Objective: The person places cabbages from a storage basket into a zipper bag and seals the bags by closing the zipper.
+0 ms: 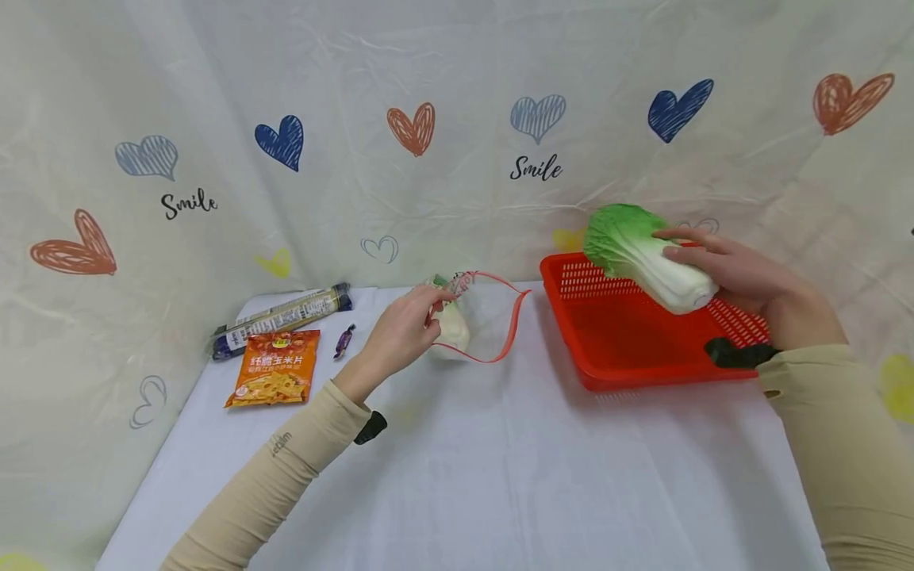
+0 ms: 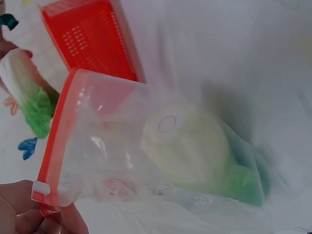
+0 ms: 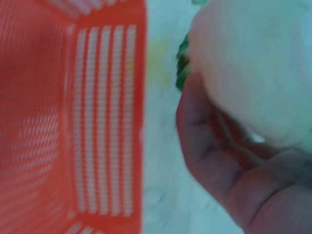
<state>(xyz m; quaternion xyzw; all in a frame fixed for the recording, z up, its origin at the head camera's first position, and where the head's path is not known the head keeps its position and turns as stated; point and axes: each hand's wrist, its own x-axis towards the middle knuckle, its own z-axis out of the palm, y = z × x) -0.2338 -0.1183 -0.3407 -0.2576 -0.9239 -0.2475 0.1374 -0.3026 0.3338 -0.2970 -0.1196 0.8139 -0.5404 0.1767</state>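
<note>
A person's right hand [image 1: 743,277] holds a toy napa cabbage [image 1: 643,255] above the red basket [image 1: 614,333], its long axis slanting across the frame: green leafy end up and toward the backdrop at left, white stem end lower at right, near the palm. The fingers [image 1: 689,242] curl over the top of the white stalk, wrist raised over the basket's near right corner. Across the desk [image 1: 500,476], the left hand [image 1: 403,333] pinches the red zip edge of a clear plastic bag [image 1: 485,317] resting on the cloth just left of the basket, forearm stretched forward. A second cabbage [image 2: 200,153] lies inside the bag, pale stem end toward the opening. An orange snack packet [image 1: 274,379] lies well apart at left.
</note>
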